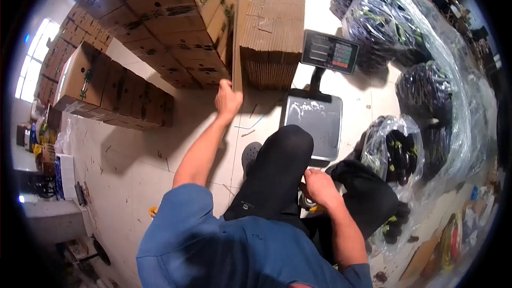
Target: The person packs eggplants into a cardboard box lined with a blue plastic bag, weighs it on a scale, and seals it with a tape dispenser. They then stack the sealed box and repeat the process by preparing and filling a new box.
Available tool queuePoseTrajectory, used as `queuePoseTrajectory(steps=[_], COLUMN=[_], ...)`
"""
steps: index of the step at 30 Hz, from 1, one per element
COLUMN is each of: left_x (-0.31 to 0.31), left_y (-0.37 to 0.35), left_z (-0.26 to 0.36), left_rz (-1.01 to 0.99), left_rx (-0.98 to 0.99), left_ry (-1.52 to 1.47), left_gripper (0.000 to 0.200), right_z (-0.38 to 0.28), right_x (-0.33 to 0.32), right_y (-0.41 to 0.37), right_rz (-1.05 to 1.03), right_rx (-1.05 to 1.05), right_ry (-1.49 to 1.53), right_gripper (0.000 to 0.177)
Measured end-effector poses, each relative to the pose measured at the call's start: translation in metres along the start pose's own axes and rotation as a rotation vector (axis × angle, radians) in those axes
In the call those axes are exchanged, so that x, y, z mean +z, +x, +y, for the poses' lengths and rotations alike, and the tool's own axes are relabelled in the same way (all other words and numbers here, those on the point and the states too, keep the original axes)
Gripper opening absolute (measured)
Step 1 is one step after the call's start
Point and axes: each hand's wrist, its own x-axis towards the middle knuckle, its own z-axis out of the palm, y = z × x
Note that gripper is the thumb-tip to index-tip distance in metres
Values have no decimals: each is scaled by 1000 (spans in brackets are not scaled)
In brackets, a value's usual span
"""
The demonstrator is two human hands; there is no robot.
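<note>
Left hand [228,100] is out at full reach, fingers closed on the bottom edge of a flattened carton sheet [238,37], which stands on edge against the stack of flattened cartons [273,29]. Right hand [319,186] sits curled by the knee, back to the camera; a roundish thing [306,203] peeks out beneath it, too hidden to name, and whether the hand grips it can't be told. The platform scale [313,120] lies just beyond, with bagged aubergines [396,152] to its right.
</note>
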Motion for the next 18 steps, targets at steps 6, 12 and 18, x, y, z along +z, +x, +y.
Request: queuePoseTrajectory(steps=[6,12,18], left_x=[64,18,-14], left_y=[-127,-229,-292], left_z=[-165,-197,-229], left_rz=[-483,-165,42], left_rx=[-249,-384,-194], left_ry=[283,134,-168], left_gripper=[42,38,32], right_z=[18,24,29], right_x=[25,22,-20], right_y=[1,-7,-15], right_rz=[-7,-31,157], right_rx=[28,-4,112], right_ry=[52,-26,248], right_gripper=[36,29,44])
